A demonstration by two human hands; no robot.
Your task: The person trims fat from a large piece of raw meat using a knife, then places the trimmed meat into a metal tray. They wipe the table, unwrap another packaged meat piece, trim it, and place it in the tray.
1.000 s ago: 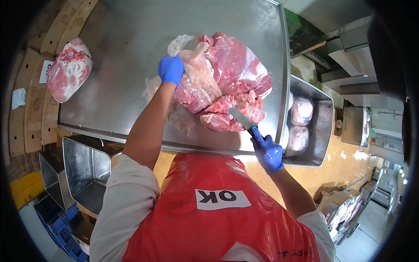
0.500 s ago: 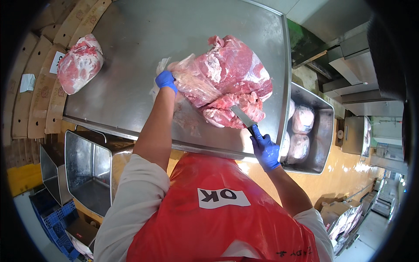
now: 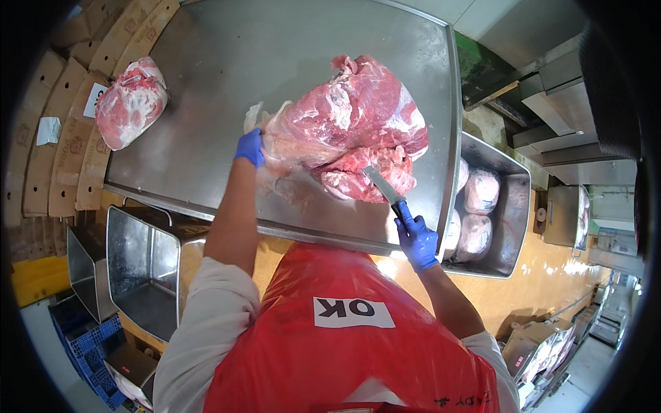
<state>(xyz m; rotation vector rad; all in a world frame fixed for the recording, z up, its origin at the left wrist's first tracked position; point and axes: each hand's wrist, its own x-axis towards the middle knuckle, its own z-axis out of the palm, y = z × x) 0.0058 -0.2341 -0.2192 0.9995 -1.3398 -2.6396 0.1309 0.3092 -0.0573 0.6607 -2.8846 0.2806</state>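
A large cut of raw meat (image 3: 372, 103), red with white fat, lies on the steel table (image 3: 227, 62). Translucent plastic wrap (image 3: 282, 148) trails off its left end. My left hand (image 3: 250, 148), in a blue glove, is closed at the edge of this wrap; its fingertips are partly hidden. A knife (image 3: 383, 184) is gripped by its dark handle in my blue-gloved right hand (image 3: 417, 237), at the table's front edge. The blade points up and left, its tip against the lower, rougher flap of the meat.
Another piece of meat (image 3: 132, 103) sits at the table's far left, beside stacked cardboard boxes (image 3: 69, 158). Right of the table, a steel tub (image 3: 506, 227) holds several wrapped pieces. An open steel bin (image 3: 144, 275) stands below the left front edge, near a blue crate (image 3: 96, 361).
My left hand has shifted left and slightly toward me, along the wrap. My right hand and the knife have stayed nearly in place against the meat.
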